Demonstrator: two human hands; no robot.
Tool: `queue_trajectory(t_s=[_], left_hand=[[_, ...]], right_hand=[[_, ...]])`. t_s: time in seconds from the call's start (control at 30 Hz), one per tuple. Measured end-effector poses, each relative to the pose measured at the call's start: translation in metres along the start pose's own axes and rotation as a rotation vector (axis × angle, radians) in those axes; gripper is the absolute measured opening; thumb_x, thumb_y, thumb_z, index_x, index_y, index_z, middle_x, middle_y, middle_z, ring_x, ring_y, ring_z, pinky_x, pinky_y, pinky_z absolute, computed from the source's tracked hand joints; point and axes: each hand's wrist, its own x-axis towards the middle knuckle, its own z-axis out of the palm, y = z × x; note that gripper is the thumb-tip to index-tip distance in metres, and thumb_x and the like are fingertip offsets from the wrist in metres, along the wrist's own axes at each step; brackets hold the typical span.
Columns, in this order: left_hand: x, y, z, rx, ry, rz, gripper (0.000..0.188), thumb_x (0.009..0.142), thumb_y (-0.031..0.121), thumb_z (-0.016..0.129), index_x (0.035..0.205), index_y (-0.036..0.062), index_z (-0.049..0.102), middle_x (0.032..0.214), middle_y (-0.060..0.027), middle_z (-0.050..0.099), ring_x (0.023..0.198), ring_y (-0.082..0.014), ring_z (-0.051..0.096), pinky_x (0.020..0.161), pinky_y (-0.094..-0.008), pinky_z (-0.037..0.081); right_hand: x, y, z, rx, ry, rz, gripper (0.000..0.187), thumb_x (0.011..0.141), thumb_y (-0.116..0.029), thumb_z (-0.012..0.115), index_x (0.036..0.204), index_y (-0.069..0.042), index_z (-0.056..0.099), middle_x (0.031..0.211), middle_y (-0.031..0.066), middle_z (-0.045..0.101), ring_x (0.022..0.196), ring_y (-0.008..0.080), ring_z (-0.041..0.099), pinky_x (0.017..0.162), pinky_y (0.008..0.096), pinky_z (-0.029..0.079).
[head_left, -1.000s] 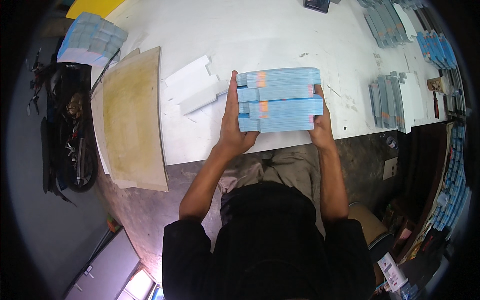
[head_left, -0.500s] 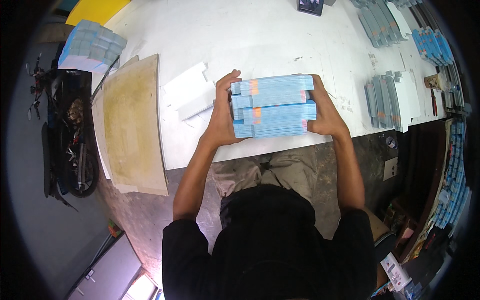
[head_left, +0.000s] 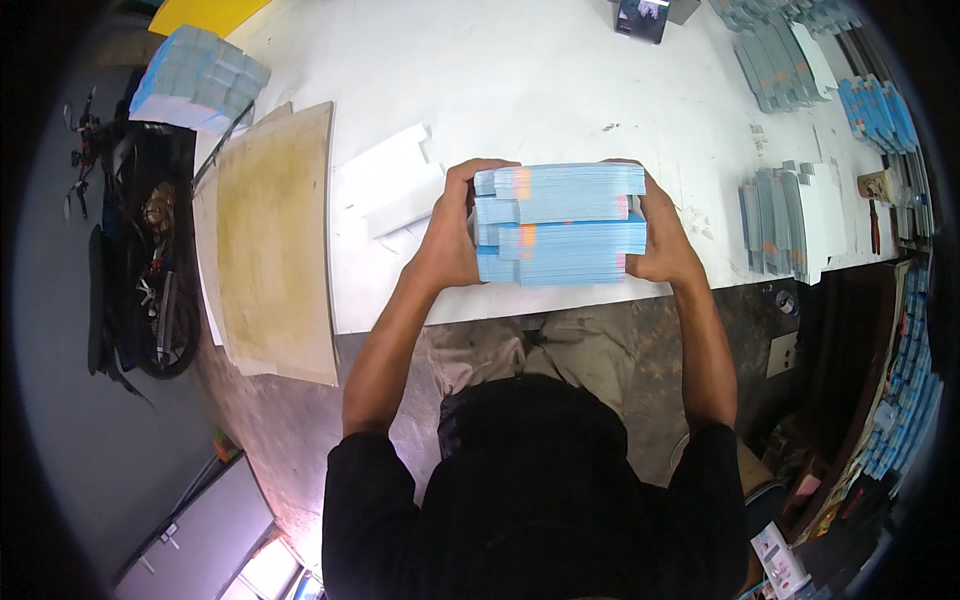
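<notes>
Stack (head_left: 562, 224) seemingly clamped between both hands

Thick stack of flattened light-blue cardboard cartons with orange marks (head_left: 560, 224) at frame centre near the white table's front edge, clamped between left hand (head_left: 452, 240) and right hand (head_left: 668, 245). Second pile of pale-blue flat cartons (head_left: 198, 78) upper left at the table corner; loose white flat carton blanks (head_left: 392, 182) just left of the centre stack. Grey-blue and white upright carton bundles (head_left: 790, 218) right of centre, more blue carton rows (head_left: 800, 50) upper right and blue stacks (head_left: 905, 400) along the right edge; small dark screen-like device (head_left: 643, 17) top centre.
</notes>
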Motion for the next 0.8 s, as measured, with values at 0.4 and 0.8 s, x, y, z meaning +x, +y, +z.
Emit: queue_trajectory(t_s=[0.4, 0.8], left_hand=[[0.006, 0.005, -0.006, -0.055, -0.043, -0.121, 0.108, 0.065, 0.025, 0.102, 0.149, 0.0061, 0.037, 0.132, -0.0148, 0.060, 0.124, -0.0281, 0.061, 0.108, -0.0413, 0.049], [0.037, 0.039, -0.001, -0.644, -0.044, -0.784, 0.120, 0.090, 0.088, 0.051, 0.165, -0.0025, 0.026, 0.144, -0.0290, 0.054, 0.128, -0.0401, 0.057, 0.111, -0.0558, 0.044]], right_hand=[[0.012, 0.008, -0.011, -0.127, -0.189, -0.096, 0.089, 0.064, -0.027, 0.089, 0.142, 0.003, 0.058, 0.127, 0.0222, 0.066, 0.121, 0.0368, 0.065, 0.105, 0.0451, 0.050], [-0.079, -0.014, 0.047, 1.178, 0.229, 0.499, 0.080, 0.084, -0.036, 0.075, 0.147, 0.007, 0.051, 0.127, 0.0208, 0.068, 0.113, 0.0332, 0.070, 0.093, 0.0453, 0.059]])
